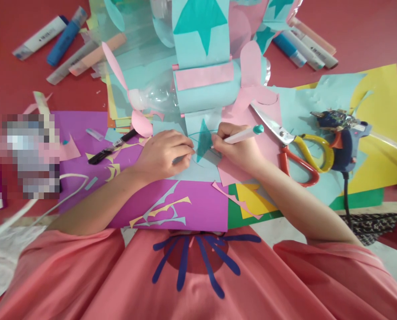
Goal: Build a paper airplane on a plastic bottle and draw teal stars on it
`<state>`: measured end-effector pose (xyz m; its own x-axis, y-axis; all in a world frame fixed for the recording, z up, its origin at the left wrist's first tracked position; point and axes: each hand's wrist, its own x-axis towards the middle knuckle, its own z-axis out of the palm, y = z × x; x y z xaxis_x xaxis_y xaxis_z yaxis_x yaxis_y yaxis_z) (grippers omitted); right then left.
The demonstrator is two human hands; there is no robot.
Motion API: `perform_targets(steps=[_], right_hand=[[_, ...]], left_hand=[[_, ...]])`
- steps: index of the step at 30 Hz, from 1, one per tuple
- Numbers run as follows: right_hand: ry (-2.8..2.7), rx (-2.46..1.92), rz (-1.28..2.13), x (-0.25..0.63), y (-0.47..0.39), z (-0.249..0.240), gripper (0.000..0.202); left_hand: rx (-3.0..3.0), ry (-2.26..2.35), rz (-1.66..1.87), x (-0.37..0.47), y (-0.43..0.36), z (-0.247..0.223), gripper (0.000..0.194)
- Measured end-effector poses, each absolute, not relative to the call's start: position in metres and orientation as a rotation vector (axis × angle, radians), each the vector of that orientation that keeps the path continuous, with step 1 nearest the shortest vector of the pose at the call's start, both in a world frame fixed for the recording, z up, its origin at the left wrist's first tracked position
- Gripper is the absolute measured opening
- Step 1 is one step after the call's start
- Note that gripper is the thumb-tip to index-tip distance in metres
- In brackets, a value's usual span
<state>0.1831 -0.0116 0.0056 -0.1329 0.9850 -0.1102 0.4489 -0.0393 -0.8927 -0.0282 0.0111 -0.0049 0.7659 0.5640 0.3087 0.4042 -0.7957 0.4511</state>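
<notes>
My right hand (236,146) grips a white marker (243,134) with a teal end, its tip close to a teal star (204,141) on a light blue paper strip (193,166). Thin curved lines surround the star. On the strip's left side rests my left hand (166,153), fingers loosely bent and apart, holding nothing. The strip joins a clear plastic bottle (156,97) wrapped in light blue paper, lying on its side. Pink paper blades (141,123) sit at the bottle's neck. A second strip with a larger teal star (201,22) extends from the far side.
Scissors (286,142) with red and yellow handles lie right, beside a blue glue gun (346,142). A black cutter knife (111,147) lies left. Markers (66,35) are on both far sides. Purple paper (205,204) with scraps covers the near edge; a white cable (68,175) runs left.
</notes>
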Motion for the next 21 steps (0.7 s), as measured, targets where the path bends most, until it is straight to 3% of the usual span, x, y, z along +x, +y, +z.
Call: perform_targets(steps=[21], right_hand=[[-1.585,-1.481,1.203,0.1863,-0.0101,0.0047,0.035]], left_hand=[[2.599,0.739,0.613,-0.0278,0.0113,-0.0053,0.030]])
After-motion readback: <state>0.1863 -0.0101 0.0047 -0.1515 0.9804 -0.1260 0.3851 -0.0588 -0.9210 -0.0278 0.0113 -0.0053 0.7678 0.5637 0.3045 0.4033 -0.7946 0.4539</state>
